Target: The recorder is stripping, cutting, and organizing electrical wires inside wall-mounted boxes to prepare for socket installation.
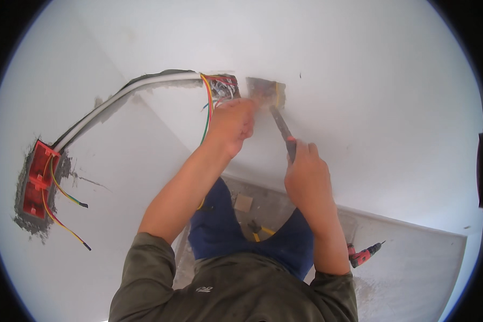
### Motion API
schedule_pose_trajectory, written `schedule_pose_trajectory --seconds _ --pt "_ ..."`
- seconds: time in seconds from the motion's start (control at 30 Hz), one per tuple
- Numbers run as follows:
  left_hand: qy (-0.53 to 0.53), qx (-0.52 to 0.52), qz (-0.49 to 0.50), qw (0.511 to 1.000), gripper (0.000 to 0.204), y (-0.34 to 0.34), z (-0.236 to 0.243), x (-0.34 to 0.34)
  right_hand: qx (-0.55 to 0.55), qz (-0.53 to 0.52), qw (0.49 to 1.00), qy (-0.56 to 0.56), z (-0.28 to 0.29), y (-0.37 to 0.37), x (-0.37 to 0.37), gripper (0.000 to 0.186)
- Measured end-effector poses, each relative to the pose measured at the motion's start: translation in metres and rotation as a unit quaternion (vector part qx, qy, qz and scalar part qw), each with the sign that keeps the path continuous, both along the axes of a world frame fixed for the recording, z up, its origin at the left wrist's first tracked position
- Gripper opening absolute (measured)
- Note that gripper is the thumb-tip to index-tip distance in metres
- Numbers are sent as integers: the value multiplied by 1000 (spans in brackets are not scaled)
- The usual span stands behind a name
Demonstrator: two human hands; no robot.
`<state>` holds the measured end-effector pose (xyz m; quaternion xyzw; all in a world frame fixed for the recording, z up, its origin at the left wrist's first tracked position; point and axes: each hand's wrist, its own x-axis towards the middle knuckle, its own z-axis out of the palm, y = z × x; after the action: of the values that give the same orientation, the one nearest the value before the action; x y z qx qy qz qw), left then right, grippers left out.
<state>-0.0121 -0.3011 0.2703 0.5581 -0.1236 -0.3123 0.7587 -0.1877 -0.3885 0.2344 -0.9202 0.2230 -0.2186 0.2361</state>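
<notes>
Grey-shafted hand tool with red-and-black handle sat in the tightly wrapped right grip, upper end at the white wall's rough brownish-grey rectangular patch; left grip was fisted nearby, contents couldn't be made out.

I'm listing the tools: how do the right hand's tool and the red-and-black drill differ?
The hand tool is gripped in the right hand; the drill is unheld, at lower right. The hand tool is mostly dark; the drill shows more red. The hand tool slants up to the left, the drill up to the right. Both have red and dark parts.
</notes>
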Motion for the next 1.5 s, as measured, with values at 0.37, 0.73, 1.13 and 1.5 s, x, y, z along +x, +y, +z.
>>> schedule_pose_trajectory --seconds 0.37,0.73,1.13,1.5 --pt "35 -17 -35 999 18 2 -1 8 0 -21 1000 22 3 9 8 30" --pt "95 -36 -84 991 15 17 -4 16 34 -19 999 -4 8 1 -24 33" --pt "-638 245 102 723 31 14 -41 -2 143 7 989 -45 -5 1 -13 30" --pt "-83 21 -94 992 30 21 -38 -3 607 115 759 -208 -38 18 -15 39"
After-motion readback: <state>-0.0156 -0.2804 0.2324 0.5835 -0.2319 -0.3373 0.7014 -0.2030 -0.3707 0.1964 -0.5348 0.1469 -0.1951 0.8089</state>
